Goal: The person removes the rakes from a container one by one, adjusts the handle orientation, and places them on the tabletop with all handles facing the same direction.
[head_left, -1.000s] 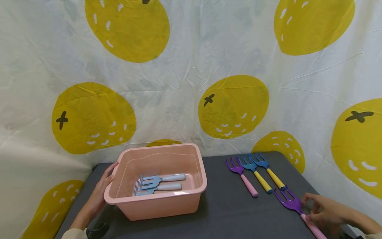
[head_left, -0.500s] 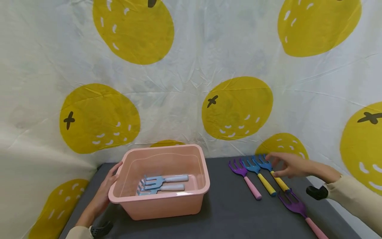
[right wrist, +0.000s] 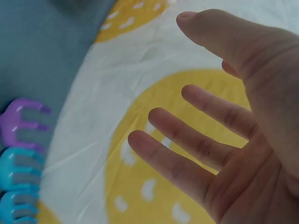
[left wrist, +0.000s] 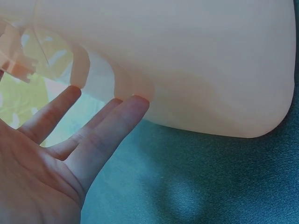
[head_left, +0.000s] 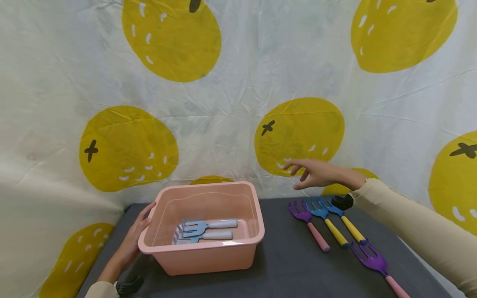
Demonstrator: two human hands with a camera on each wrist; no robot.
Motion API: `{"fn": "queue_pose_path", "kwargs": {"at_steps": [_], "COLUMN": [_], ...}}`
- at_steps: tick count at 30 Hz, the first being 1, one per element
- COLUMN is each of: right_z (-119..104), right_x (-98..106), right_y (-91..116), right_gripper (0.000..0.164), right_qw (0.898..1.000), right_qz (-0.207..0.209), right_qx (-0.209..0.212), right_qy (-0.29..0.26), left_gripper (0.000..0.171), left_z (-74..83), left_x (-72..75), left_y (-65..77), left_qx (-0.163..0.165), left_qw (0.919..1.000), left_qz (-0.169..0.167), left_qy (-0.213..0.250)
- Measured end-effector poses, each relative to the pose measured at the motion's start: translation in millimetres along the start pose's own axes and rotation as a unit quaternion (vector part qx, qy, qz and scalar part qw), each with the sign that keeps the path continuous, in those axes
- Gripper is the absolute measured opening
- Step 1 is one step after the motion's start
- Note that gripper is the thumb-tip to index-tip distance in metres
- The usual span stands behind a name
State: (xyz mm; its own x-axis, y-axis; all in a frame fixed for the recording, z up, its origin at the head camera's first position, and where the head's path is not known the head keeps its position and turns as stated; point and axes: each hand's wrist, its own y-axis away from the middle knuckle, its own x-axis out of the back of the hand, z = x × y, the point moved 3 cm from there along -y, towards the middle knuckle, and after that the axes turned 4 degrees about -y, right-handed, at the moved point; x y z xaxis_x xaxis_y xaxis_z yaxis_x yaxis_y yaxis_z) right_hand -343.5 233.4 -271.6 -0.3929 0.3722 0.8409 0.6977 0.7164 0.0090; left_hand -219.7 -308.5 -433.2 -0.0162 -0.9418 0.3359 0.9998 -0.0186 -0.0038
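Observation:
My left hand (head_left: 132, 240) is at the left side of a pink plastic basin (head_left: 205, 263). In the left wrist view its straight fingers (left wrist: 105, 135) touch the basin's outer wall. Two light-blue garden hand forks with pale handles, an upper fork (head_left: 220, 224) and a lower fork (head_left: 216, 235), lie inside the basin. My right hand (head_left: 318, 173) hovers above the table's back edge, fingers spread, holding nothing. Below it lie a purple fork with a pink handle (head_left: 317, 237) and two blue forks with yellow handles, a left one (head_left: 336, 232) and a right one (head_left: 352, 229).
Another purple fork (head_left: 376, 263) with a pink handle lies nearer the front right, its tines by the right blue fork's handle end. A dark grey cloth (head_left: 287, 273) covers the table. Behind hangs a white curtain (head_left: 223, 140) printed with yellow fruit.
My right hand has left the front purple fork, passed over the blue forks, and moved up and left toward the back. My left hand stays at the basin; the view has shifted slightly.

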Motion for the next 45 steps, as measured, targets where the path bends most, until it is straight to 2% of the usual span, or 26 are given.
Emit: {"fn": "queue_pose_path", "kwargs": {"at_steps": [2,7,14,21,26,30,34,36,37,38,39,41,44,45], "right_z": [-9.6,-32.5,-63.0,-93.7,-110.7,-113.8,-109.4,-104.7,-102.6,-99.4,-95.2,-89.5,-81.4,-80.0], "right_x": [-0.4,-7.6,-27.5,-65.2,-99.3,-128.4,-157.9,-171.0,-177.2,-183.9,-189.8,-200.5,-214.6,-217.3], "right_y": [-15.1,-46.9,-92.0,-136.1,-164.7,-186.4,-206.2,-213.5,-216.0,-218.1,-219.5,-222.8,-227.6,-228.8], "right_gripper": [0.061,0.062,0.064,0.063,0.062,0.064,0.071,0.068,0.066,0.059,0.054,0.048,0.05,0.055], "right_qw": [1.0,1.0,0.998,0.988,0.979,0.973,0.964,0.96,0.958,0.956,0.956,0.955,0.958,0.959], "right_qz": [0.001,-0.011,-0.055,-0.127,-0.165,-0.204,-0.254,-0.276,-0.283,-0.293,-0.293,-0.295,-0.278,-0.267], "right_qx": [0.013,0.016,0.031,0.081,0.095,0.081,0.06,0.03,0.026,0.015,-0.007,-0.023,-0.033,-0.037], "right_qy": [0.008,0.024,0.016,0.027,0.067,0.076,0.057,0.033,0.04,0.029,0.015,0.032,0.064,0.086], "left_gripper": [0.063,0.064,0.064,0.064,0.06,0.058,0.058,0.058,0.058,0.059,0.059,0.059,0.058,0.057], "left_z": [-0.5,-1.3,-3.1,-4.0,-3.0,-1.4,-0.5,-0.4,-0.4,-0.6,-1.0,-1.1,-2.3,-2.6], "left_x": [-0.1,0.5,2.6,1.5,1.6,2.8,3.1,2.5,1.9,1.3,0.6,0.5,0.8,1.0], "left_y": [-0.2,0.2,1.7,1.5,3.0,4.2,3.3,2.0,1.3,0.6,0.0,-0.9,-1.1,-1.1], "left_qx": [0.001,0.002,0.01,0.018,-0.005,-0.029,-0.029,-0.025,-0.023,-0.02,-0.017,-0.017,-0.021,-0.024], "left_qw": [1.0,1.0,0.9999,0.9998,0.9999,0.9993,0.9993,0.9994,0.9995,0.9996,0.9996,0.9996,0.9995,0.9994], "left_qz": [0.002,0.007,0.01,0.01,0.012,0.015,0.017,0.017,0.017,0.017,0.018,0.019,0.021,0.023], "left_qy": [0.0,-0.003,-0.002,0.0,-0.003,-0.016,-0.019,-0.017,-0.015,-0.014,-0.013,-0.009,-0.009,-0.01]}}
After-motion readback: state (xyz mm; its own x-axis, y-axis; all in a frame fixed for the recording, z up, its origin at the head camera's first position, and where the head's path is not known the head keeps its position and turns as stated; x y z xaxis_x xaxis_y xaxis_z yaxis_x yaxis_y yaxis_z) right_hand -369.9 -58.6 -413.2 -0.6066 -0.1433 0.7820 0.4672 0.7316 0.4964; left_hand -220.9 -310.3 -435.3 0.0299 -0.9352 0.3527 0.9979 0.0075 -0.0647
